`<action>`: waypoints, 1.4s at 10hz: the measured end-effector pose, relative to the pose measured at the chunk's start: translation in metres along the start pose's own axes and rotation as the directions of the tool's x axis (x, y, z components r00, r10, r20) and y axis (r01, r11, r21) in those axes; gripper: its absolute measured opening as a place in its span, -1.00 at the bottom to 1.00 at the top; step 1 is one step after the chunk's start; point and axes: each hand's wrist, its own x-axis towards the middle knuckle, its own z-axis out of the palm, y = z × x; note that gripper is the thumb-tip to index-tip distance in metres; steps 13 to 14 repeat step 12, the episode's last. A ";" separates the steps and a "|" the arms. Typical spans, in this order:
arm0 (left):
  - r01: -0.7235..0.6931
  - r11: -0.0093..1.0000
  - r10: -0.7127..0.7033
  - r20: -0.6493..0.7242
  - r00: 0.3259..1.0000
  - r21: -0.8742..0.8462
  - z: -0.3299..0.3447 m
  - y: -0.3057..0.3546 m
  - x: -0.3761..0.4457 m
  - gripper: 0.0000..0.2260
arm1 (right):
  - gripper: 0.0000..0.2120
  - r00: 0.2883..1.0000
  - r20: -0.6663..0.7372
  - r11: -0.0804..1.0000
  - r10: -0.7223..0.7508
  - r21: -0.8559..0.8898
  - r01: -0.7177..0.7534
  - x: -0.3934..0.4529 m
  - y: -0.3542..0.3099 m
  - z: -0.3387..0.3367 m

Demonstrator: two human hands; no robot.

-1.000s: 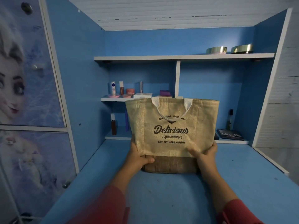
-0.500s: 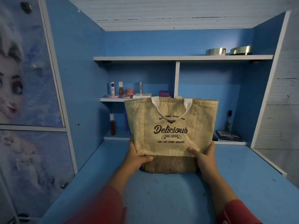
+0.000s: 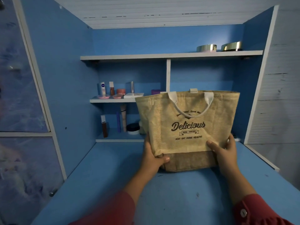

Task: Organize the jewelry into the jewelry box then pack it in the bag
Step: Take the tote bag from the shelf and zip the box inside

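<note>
Jute bag point(image 3: 186, 120) upright on desk point(image 3: 162, 192), both hands gripping, contents hidden

The tan woven jute bag with white handles point(image 3: 186, 124) carries dark brown print on its front. The top arched line is partly covered by a handle, reading "Good" twice. Below it is "Delicious" in large script, then a small banner too small to read, then "JUST EAT MORE HEALTHY". On the middle shelf's left end, the white tube point(image 3: 103, 88) bears the blue round "NIVEA" mark.
</note>
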 end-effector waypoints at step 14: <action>0.004 0.998 -0.004 0.001 1.000 0.061 0.061 0.004 0.008 -0.08 | -0.38 0.864 -0.229 0.732 -0.448 -0.649 0.207 0.009 -0.013 -0.027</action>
